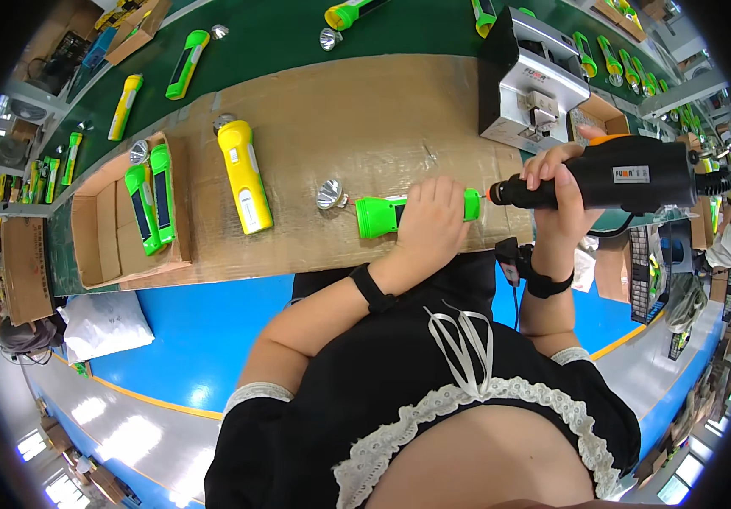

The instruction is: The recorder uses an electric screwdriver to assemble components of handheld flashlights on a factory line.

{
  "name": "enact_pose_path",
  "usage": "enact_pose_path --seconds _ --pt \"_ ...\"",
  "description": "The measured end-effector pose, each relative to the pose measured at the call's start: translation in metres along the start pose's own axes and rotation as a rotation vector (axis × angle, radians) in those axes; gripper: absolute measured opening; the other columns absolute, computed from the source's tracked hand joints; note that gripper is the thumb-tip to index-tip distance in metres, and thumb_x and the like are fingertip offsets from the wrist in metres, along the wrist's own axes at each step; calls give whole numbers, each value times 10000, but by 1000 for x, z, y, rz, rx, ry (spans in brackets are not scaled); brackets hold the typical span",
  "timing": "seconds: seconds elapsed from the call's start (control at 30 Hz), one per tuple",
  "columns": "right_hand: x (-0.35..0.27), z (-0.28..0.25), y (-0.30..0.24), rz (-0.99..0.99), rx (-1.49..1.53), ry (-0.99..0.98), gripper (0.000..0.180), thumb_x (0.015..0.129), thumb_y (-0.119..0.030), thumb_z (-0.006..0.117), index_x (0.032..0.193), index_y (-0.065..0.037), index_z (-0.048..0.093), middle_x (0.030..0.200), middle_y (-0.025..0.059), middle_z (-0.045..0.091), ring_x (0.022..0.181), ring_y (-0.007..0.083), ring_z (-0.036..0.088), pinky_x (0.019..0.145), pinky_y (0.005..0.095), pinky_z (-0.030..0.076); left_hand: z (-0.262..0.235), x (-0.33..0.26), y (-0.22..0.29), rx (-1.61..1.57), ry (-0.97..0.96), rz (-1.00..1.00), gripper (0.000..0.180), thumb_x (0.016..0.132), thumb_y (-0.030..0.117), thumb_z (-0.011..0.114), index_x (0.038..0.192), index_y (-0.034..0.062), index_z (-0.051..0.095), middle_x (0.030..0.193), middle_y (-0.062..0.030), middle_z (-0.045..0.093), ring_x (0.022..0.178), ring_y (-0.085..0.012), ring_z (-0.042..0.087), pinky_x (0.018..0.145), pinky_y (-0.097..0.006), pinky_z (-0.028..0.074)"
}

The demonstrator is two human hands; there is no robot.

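Note:
My left hand (432, 219) is wrapped over a green flashlight (374, 218) lying sideways on the cardboard-covered bench, its wide head to the left. My right hand (562, 182) grips a black electric screwdriver (641, 174) held level, its tip pointing left at the flashlight's tail end. Whether the tip touches the flashlight is hard to tell. Just left of the flashlight's head lies a loose shiny reflector (330, 194). Farther left rests a yellow flashlight (247, 178), with another reflector (225, 124) at its top end.
An open cardboard box (90, 233) holding green flashlights stands at the left. A grey and black metal machine (535, 93) sits at the back right. More flashlights (187, 64) lie on the green bench surface (268, 42) beyond the cardboard. A white sack (107, 327) is on the blue floor.

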State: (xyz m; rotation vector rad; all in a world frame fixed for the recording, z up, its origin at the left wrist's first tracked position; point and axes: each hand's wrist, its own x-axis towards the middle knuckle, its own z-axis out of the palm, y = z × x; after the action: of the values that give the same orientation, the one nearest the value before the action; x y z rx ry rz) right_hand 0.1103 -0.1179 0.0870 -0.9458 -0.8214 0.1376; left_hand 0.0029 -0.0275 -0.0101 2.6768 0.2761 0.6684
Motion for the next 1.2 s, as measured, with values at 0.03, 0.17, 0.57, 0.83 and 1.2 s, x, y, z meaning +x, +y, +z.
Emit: enact_pose_path --seconds 0.03,0.17,0.57,0.83,1.2 --pt "-1 1 0 16 7 21 475 810 35 544 1231 23 325 701 98 511 572 174 528 587 327 470 -1 0 0 -2 -15 -5 487 667 276 717 1034 25 519 976 -110 509 927 -275 498 787 -369 378" --pt "-2 2 7 25 -49 4 459 816 34 548 1220 26 332 702 97 523 584 165 539 591 306 474 -1 -1 2 10 -35 -24 498 653 276 720 1030 22 516 979 -107 510 940 -270 500 792 -368 379" --pt "-1 -7 39 119 -29 -119 352 775 90 537 1091 11 402 688 61 532 562 127 523 555 268 464 -6 8 -1 -68 -7 -46 461 623 262 765 965 45 546 899 -94 492 880 -261 499 758 -364 390" --pt "0 -6 32 76 -67 -71 456 786 24 591 1187 30 374 684 63 528 558 143 528 564 283 470 -8 11 -2 -74 -23 -32 478 635 314 771 970 43 564 890 -94 498 889 -261 506 763 -360 394" --pt "74 -38 -6 -390 -355 306 498 796 93 541 1262 39 375 751 119 574 603 173 558 629 323 498 -18 -3 -10 -455 231 -29 401 674 211 744 968 40 531 1029 -149 516 991 -322 495 847 -413 390"
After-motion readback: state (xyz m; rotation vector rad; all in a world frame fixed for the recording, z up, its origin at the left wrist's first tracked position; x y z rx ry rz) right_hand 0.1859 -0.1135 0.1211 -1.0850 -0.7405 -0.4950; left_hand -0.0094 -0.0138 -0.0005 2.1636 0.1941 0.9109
